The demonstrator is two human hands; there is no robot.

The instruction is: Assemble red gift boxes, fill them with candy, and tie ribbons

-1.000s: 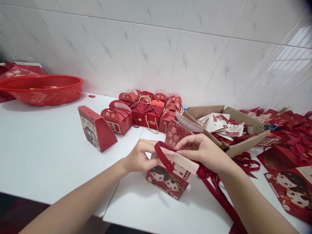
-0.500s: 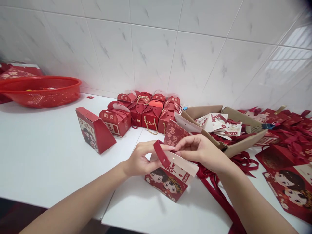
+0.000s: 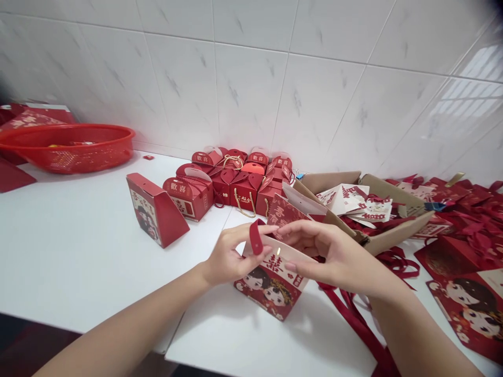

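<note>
In front of me a red and cream paper gift box [image 3: 271,293], printed with two cartoon figures, stands tilted on the white table. My left hand [image 3: 236,254] is closed at its top left corner, pinching a short red ribbon [image 3: 256,238] that curves up over the index finger. My right hand [image 3: 328,251] straddles the box's top edge, thumb against the cream front and fingers behind it; their tips are partly hidden. A small brassy fastener shows near the top of the front panel. Just behind stands another red box [image 3: 285,209], partly covered by my hands.
Left of my hands stands a wedge-shaped red box [image 3: 173,220], beside a cluster of handled red boxes [image 3: 243,188]. A red plastic basket [image 3: 74,159] sits far left. To the right are a cardboard carton [image 3: 396,238] of cream cards, red ribbons [image 3: 353,319] and flat printed boxes [image 3: 467,309].
My right hand has gone from pinching at the ribbon to spreading over the box's top edge. The cream top flap, earlier leaning outward, now stands in line with the front.
</note>
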